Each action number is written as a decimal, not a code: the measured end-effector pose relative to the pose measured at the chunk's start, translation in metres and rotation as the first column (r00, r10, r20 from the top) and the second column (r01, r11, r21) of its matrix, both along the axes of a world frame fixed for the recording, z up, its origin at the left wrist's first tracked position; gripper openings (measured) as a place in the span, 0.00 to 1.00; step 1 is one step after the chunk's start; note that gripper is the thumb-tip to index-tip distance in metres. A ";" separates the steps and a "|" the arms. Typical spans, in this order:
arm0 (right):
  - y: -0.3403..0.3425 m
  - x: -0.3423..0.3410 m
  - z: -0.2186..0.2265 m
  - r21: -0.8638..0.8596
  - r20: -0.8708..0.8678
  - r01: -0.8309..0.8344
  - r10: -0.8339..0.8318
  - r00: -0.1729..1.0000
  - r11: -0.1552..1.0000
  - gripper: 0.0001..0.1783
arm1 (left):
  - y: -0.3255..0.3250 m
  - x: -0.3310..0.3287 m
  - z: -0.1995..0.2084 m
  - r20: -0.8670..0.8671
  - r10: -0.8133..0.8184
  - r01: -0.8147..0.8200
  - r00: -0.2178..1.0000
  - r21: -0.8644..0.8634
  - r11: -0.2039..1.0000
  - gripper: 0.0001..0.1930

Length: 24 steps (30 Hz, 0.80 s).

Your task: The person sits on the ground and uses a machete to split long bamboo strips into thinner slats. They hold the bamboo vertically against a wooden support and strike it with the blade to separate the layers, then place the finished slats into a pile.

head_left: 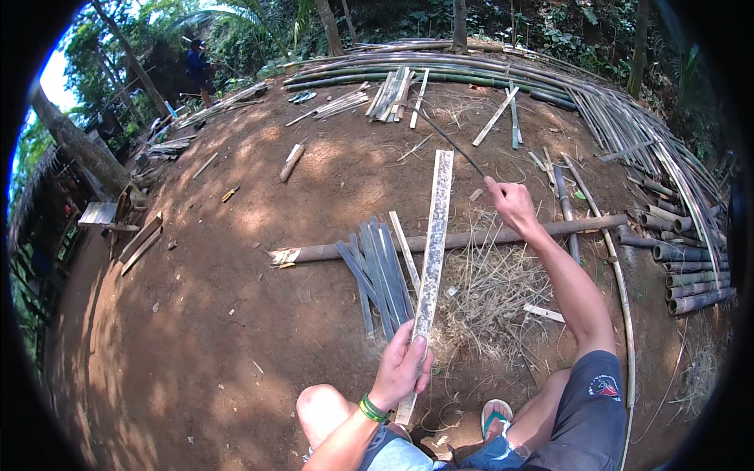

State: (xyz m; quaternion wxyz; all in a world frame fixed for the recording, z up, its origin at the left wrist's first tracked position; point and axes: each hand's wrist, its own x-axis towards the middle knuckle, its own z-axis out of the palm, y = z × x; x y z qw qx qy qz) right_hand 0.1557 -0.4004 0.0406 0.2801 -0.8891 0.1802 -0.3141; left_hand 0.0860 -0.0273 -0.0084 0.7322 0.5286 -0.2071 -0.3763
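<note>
My left hand (399, 370), with a green band at the wrist, is wrapped round the lower part of a long flat bamboo slat (434, 243). The slat stands nearly upright before me, its face pale with dark mottling. Raised to the right of it, my right hand (514, 208) grips a long, thin, dark blade-like tool (452, 143). That tool points up and to the left, apart from the slat; its exact kind is unclear. Beyond the left hand, several dark split bamboo strips (381, 271) lean on a bamboo pole (330, 253) lying across the ground.
Pale shavings (503, 290) are heaped beneath my right forearm. Cut bamboo lengths (695, 275) are stacked at the right. Long poles (487, 77) line the back, with finished-looking slats (390, 94) before them. A yellow-handled tool (230, 193) lies at the left. A person (198, 71) stands far back.
</note>
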 end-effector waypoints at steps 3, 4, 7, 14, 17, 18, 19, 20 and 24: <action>-0.018 -0.006 -0.035 0.294 0.150 -0.103 0.061 0.987 0.950 0.42 | -0.008 -0.002 0.000 -0.010 0.081 -0.081 0.997 0.001 0.997 0.18; -0.018 -0.008 -0.045 0.412 0.195 -0.192 0.120 0.973 0.891 0.39 | -0.012 -0.002 -0.001 -0.037 0.138 -0.138 0.990 0.010 0.990 0.17; 0.004 -0.015 -0.060 0.572 0.281 -0.404 0.292 0.914 0.714 0.30 | -0.025 -0.007 -0.002 -0.041 0.210 -0.211 0.977 -0.007 0.978 0.18; 0.120 -0.017 -0.089 0.747 0.418 -0.633 0.596 0.686 0.205 0.18 | -0.033 -0.047 -0.005 0.000 0.311 -0.305 0.950 0.195 0.932 0.20; 0.130 -0.007 -0.088 0.714 0.455 -0.662 0.570 0.685 0.226 0.17 | -0.036 -0.062 -0.015 0.045 0.313 -0.315 0.949 0.218 0.924 0.22; 0.133 -0.002 -0.087 0.688 0.487 -0.683 0.542 0.685 0.245 0.17 | -0.036 -0.067 -0.018 0.063 0.323 -0.329 0.944 0.240 0.914 0.22; 0.134 0.003 -0.086 0.699 0.499 -0.677 0.520 0.693 0.231 0.16 | -0.034 -0.072 -0.019 0.081 0.332 -0.341 0.940 0.262 0.903 0.22; 0.133 0.008 -0.085 0.708 0.505 -0.670 0.506 0.700 0.221 0.16 | -0.034 -0.078 -0.020 0.095 0.345 -0.357 0.934 0.275 0.893 0.22; 0.137 0.033 -0.073 0.749 0.560 -0.652 0.414 0.718 0.116 0.13 | -0.024 -0.087 -0.007 0.137 0.365 -0.390 0.921 0.361 0.847 0.21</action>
